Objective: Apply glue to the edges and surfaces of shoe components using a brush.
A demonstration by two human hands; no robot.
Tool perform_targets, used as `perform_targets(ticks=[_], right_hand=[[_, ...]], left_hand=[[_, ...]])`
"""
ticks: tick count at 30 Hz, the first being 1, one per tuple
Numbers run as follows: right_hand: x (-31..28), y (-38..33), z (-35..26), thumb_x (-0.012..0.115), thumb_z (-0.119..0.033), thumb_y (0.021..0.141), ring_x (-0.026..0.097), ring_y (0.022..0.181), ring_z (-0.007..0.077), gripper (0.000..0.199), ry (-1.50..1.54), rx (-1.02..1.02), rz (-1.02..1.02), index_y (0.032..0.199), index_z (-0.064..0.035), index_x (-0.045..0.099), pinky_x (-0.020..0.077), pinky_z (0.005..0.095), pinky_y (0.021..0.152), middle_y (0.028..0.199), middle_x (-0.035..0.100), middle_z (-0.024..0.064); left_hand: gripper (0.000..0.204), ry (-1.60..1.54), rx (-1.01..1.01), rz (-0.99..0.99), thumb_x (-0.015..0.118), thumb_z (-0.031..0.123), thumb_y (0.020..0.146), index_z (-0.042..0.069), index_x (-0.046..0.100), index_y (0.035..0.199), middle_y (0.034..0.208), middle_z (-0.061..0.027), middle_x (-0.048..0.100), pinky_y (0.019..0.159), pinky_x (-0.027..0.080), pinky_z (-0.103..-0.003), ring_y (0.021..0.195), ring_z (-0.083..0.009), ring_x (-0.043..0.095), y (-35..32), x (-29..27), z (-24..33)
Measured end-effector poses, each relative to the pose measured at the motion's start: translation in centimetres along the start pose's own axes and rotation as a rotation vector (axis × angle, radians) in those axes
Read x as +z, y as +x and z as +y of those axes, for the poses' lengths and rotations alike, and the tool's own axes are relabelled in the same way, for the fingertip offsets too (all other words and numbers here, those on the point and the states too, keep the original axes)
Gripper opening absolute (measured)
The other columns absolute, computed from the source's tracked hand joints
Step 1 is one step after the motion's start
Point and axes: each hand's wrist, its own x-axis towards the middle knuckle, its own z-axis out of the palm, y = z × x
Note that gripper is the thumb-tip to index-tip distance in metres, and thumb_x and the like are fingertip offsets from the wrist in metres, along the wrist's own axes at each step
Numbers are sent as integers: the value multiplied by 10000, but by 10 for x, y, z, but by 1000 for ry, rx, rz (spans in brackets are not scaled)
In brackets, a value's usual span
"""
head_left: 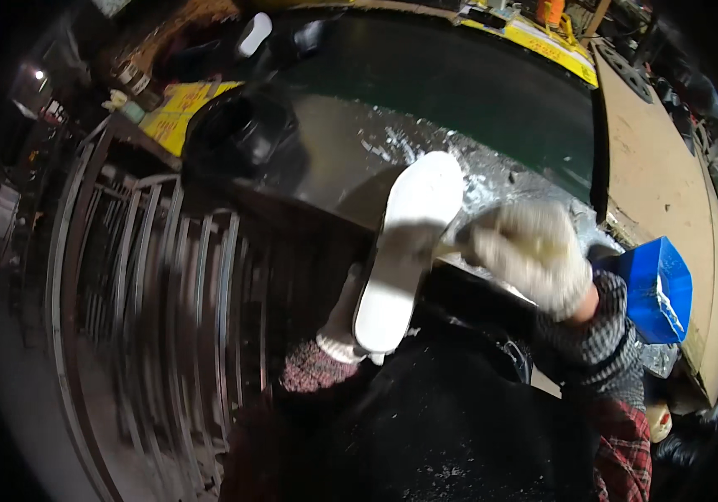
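A white shoe sole stands tilted over the near edge of the work surface. My left hand, in a pale glove, grips it from the left and below, with most of the fingers hidden behind it. My right hand, also gloved and smeared by motion, is curled closed beside the sole's right edge. A small tan tip shows between that hand and the sole, but I cannot make out what it belongs to. A shadow falls across the sole's middle.
A blue container with white smears stands right of my right forearm. A black bag-like bundle sits on the left of the bench. White residue marks the worktop. Metal racks fill the left side. Another white sole lies far back.
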Motion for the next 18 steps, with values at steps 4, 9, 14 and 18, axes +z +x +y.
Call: perform_targets(ticks=[4,9,14,18], right_hand=[[5,-43,20,641,-221,885,671,832,210,248,70,-170,-320,1008,-6,631,571,311,641,955,669,137],[-16,-74,13,622,-175,894,681,898,255,230,6,-91,-183,1012,22,630,578,326,710,997,667,183],[7,-36,42,725,-258,855,670,849,196,319,246,54,-139,1018,11,670,554,294,733,951,693,131],[-58,-22,101,684,-219,895,640,815,133,329,181,139,457,1127,8,628,534,246,729,953,681,73]], left_hand=[[625,492,279,294,337,520,1001,59,385,1420,1368,-176,481,1003,465,-465,1216,-316,520,7,15,-16],[748,88,253,301,314,621,954,65,304,1455,1410,-211,411,977,458,-489,1219,-346,490,6,-4,-15],[747,309,216,260,339,630,943,123,270,1487,1465,-180,371,1018,377,-618,1299,-381,422,-14,6,-7],[731,71,168,283,416,621,922,182,289,1493,1473,-173,381,995,348,-695,1308,-393,424,-38,-18,-1]])
